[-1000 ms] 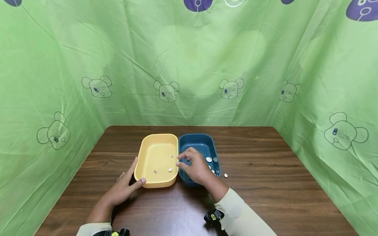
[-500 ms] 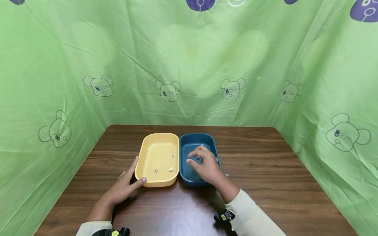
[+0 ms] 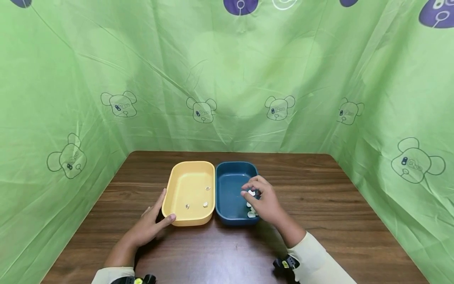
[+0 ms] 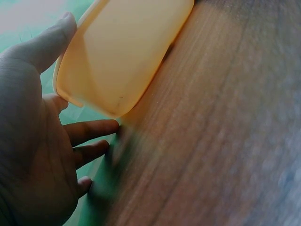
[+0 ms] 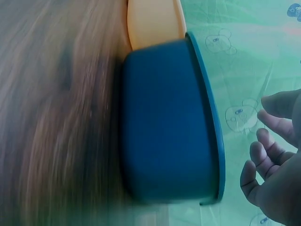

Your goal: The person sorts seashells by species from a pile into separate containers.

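My left hand (image 3: pixel 146 225) rests at the near left corner of a yellow plastic tub (image 3: pixel 166 209), thumb on the near rim and fingers along its side. A few small whitish pieces (image 3: pixel 205 204), perhaps shells, lie apart on its floor. Over the right side of the blue tub (image 3: pixel 230 219) hovers my right hand (image 3: pixel 266 201), fingers loosely bent, thumb apart from them, nothing visible between. Several flat white pieces (image 3: pixel 251 214) lie under it in the blue tub, partly covered by the hand. The right wrist view shows the hand above the blue rim (image 5: pixel 207 103).
Both tubs stand side by side, touching or nearly so, on a dark wood-grain table (image 3: pixel 337 221). A green curtain (image 3: pixel 234 79) with bear outlines hangs around the table's back and sides. Dark camera straps (image 3: pixel 286 263) sit on the wrists.
My right hand has moved right, from the edge between the tubs to the blue tub's right side. It now hides the loose piece on the table. The left hand has stayed put.
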`<state>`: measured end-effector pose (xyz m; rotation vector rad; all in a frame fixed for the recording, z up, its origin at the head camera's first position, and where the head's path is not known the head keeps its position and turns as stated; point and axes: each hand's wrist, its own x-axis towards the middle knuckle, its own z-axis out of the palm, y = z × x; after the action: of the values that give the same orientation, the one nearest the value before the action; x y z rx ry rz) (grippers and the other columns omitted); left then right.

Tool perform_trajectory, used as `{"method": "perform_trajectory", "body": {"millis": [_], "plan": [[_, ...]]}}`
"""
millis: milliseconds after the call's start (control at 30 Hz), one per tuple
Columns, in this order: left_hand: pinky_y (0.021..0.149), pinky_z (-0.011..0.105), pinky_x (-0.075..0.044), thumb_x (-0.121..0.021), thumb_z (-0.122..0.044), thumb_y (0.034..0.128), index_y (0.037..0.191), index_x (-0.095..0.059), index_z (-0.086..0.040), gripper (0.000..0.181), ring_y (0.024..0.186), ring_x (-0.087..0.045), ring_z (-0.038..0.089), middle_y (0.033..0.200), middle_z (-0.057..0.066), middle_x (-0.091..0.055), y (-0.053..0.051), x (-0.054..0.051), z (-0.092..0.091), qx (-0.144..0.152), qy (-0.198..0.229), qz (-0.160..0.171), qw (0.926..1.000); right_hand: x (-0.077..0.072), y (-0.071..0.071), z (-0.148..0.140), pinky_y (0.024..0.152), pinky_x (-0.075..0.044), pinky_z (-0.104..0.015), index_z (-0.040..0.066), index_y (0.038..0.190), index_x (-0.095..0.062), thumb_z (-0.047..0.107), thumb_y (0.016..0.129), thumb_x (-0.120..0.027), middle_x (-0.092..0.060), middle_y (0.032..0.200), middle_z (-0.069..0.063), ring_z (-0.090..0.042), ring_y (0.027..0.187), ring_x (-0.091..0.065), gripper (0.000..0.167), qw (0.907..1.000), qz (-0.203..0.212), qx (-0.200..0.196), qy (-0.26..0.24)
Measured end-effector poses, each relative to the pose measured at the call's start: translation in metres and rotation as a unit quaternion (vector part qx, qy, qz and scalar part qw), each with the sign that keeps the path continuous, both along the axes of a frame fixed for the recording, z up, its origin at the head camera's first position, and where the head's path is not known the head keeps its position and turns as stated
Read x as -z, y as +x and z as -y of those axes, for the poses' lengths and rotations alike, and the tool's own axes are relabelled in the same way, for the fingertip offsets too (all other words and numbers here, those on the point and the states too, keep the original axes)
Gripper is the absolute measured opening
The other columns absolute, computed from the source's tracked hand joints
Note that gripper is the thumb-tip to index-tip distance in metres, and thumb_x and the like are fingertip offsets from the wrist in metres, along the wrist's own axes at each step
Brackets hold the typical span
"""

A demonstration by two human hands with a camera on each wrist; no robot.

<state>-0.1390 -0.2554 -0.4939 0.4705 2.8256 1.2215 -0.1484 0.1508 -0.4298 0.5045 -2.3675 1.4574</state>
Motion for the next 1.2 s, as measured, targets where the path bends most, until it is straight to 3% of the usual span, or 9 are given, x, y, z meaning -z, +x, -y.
{"method": "perform_trajectory", "body": {"millis": [467,833,1033,1200], "plan": [[0.123,0.087,-0.010,-0.066,-0.042,0.1070,0.178,-0.003,-0.025,0.097,0.160,-0.024,0.064,0.179,0.025,-0.023,-0.002,0.001,0.000,0.000,0.005,-0.001,1.0000,0.010,0.001,-0.046,0.068,-0.050,-0.025,0.008,0.101,-0.082,0.000,0.094,-0.082,-0.072,0.102,-0.015,-0.006,0.089,-0.059,0.010,0.9984,0.003,0.031,-0.048],[0.123,0.088,-0.009,-0.066,-0.042,0.1073,0.178,-0.003,-0.024,0.097,0.160,-0.022,0.064,0.180,0.026,-0.019,-0.003,0.002,0.000,0.004,0.007,-0.003,1.0000,0.025,0.004,-0.069,0.066,-0.048,-0.023,0.000,0.102,-0.081,-0.005,0.094,-0.081,-0.069,0.097,-0.016,-0.006,0.088,-0.058,0.010,0.9952,-0.008,0.069,-0.069],[0.123,0.088,-0.008,-0.066,-0.041,0.1072,0.178,-0.003,-0.024,0.097,0.160,-0.021,0.065,0.180,0.026,-0.020,-0.003,0.005,0.000,0.003,0.011,0.001,0.9999,0.029,0.005,-0.078,0.067,-0.049,-0.021,0.002,0.102,-0.081,-0.004,0.095,-0.080,-0.068,0.098,-0.014,-0.004,0.090,-0.058,0.009,0.9925,0.018,0.092,-0.078],[0.122,0.088,-0.011,-0.066,-0.041,0.1073,0.178,-0.004,-0.024,0.096,0.159,-0.023,0.066,0.180,0.026,-0.021,-0.002,0.003,0.000,0.002,0.006,-0.003,1.0000,0.035,0.005,-0.084,0.076,-0.052,-0.019,0.001,0.105,-0.082,0.000,0.096,-0.080,-0.071,0.103,-0.014,-0.003,0.093,-0.059,0.009,0.9912,0.051,0.103,-0.064]]}}
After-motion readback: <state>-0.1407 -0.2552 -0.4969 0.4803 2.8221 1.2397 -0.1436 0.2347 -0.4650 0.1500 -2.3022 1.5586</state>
